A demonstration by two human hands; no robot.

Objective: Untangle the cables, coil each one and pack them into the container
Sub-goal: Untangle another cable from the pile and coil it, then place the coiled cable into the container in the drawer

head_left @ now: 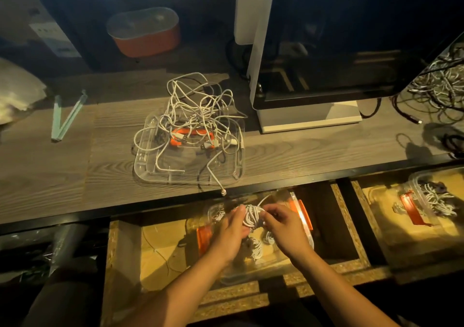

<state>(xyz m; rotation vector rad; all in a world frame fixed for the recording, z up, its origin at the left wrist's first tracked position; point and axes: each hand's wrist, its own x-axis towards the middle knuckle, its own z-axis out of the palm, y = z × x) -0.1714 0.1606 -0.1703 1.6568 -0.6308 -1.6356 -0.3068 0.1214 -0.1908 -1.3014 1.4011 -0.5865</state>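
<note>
Obs: white coil (252, 217) is held between both hands, just above the clear container (306, 220), which sits in the open drawer (150, 251) below the desk (75, 163). Some white cable already lies in the container under the hands. The tangle (198, 115) of white cables rests on a clear tray (188, 173) on the desk, well apart from the hands. One plug (223, 192) from it hangs over the desk edge, near the coil.

Risks (judgement):
- The coil looks bound only by its own last turns. If the grip loosens before the tail is tucked, the turns could spring open and mix with the cable below.
- The hanging plug could catch on a finger or on the coil when the hands lift, and drag the tangle off the tray.
- Light is dim, so the loose end is hard to follow; a wrong tuck is likely to slip.

Hand pose:
- Left hand (231, 236): forearm comes in from lower left, fingers curled round the left side of the coil, thumb raised along its top.
- Right hand (283, 228): forearm from lower right, fingertips drawn close together, pinching cable at the coil's right side.
- Both hands are close together, nearly touching across the coil.
</note>
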